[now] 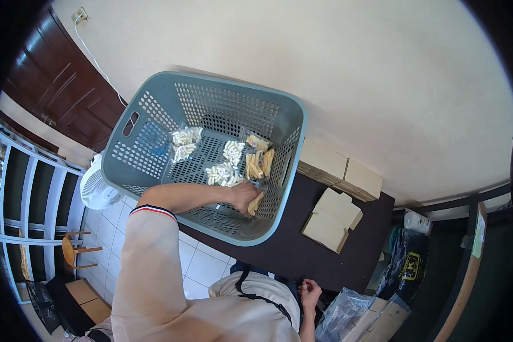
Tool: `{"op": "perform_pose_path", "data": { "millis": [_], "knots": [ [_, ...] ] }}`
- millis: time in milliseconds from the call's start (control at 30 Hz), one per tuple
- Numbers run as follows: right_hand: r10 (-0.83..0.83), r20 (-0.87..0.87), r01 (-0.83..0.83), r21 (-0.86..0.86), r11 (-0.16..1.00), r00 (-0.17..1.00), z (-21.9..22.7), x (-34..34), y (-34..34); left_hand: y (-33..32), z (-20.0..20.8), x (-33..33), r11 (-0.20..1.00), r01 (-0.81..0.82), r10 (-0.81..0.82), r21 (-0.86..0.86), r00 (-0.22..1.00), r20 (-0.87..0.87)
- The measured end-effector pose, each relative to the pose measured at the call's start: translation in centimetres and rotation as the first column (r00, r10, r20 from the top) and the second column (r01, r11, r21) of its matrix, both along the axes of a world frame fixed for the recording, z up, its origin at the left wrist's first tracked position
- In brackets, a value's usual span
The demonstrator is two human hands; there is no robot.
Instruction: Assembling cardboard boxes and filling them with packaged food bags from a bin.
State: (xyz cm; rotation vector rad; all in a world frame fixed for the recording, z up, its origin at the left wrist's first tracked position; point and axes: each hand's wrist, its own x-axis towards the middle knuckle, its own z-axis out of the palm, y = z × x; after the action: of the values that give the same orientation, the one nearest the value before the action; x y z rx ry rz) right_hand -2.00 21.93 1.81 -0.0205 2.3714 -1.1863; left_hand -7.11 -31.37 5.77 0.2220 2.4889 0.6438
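Observation:
My left hand (245, 197) reaches down inside a large grey-green plastic laundry basket (240, 89). Its fingers are closed on a clear bag of tan snack sticks (256, 203) near the basket's right wall. Just beyond it lie more bags of tan sticks (255, 165). Bags of white snack pieces (223, 174) rest on the basket floor, and further bags of white pieces (184, 142) lie toward its left side. At the near edge of the dark table, my right hand (309, 293) hangs low with fingers curled in; nothing shows in it.
The basket stands on a dark table (285, 239). To its right are an opened cardboard box (330, 219) and stacked flat cartons (362, 175) against the wall. Plastic-wrapped cardboard (353, 316) sits near my right arm. A white fan (97, 185), a wooden stool (69, 249) and shelves (43, 194) stand leftward.

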Motion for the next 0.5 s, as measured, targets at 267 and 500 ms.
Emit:
{"op": "perform_pose_path", "data": {
  "millis": [267, 500],
  "knots": [
    [0.149, -0.041, -0.154, -0.185, 0.971, 0.988, 0.9, -4.8, -3.2, 0.2, -1.7, -0.2, 0.253, -0.943, 0.372, 0.218, 0.302, 0.878],
    [0.236, -0.148, -0.273, -0.335, 0.902, 0.96, 3.0, -10.2, -3.2, -0.8, -5.0, 1.3, 0.154, -0.986, 0.49, -0.065, 0.02, 0.871]
  ]
}}
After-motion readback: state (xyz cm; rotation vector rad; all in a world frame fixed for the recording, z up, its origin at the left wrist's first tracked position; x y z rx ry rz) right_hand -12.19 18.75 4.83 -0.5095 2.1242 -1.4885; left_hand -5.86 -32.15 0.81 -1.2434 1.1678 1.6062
